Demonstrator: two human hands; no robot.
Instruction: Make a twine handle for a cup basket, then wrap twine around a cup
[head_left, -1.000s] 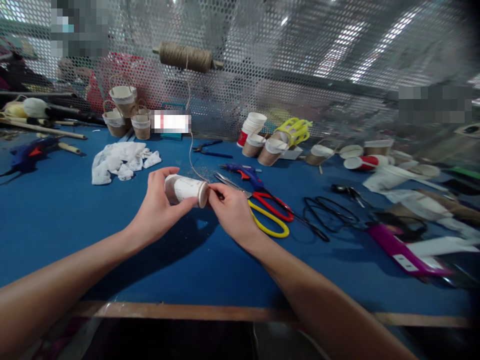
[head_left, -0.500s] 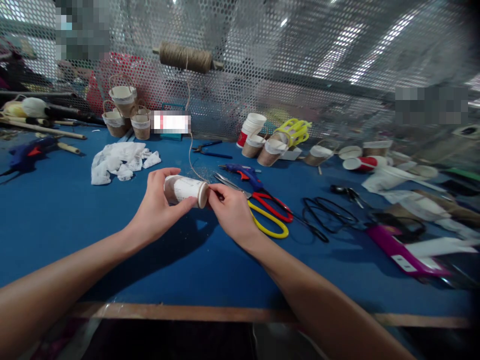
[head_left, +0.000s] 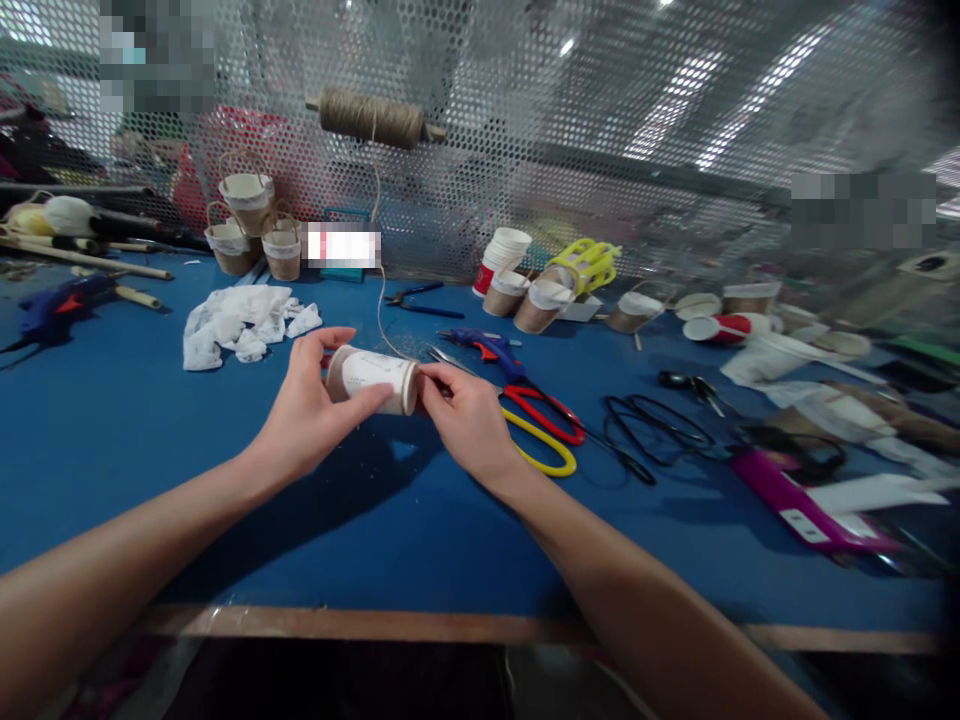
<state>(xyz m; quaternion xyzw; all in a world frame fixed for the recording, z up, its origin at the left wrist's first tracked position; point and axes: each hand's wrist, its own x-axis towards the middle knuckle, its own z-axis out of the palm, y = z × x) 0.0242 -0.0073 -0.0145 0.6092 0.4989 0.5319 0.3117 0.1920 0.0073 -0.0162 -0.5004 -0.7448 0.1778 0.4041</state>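
Note:
A paper cup, white with faint print and a brown band, lies on its side above the table. My left hand is wrapped round it, thumb along the near side and fingers behind. At the cup's right end, my right hand pinches jute twine against the rim, though its fingertips are partly hidden. The twine runs down from a spool hung on the mesh. Just right of my right hand lie scissors with one red and one yellow handle, their blades partly covered.
A blue glue gun and pliers lie behind my hands. White fabric scraps sit to the left, with small baskets behind them. Several cups stand at the back. Black cable and a purple object lie right.
The cup has turned slightly in my left hand, and its print has shifted. My left thumb and fingers have moved a little on it. My right hand stays at the rim.

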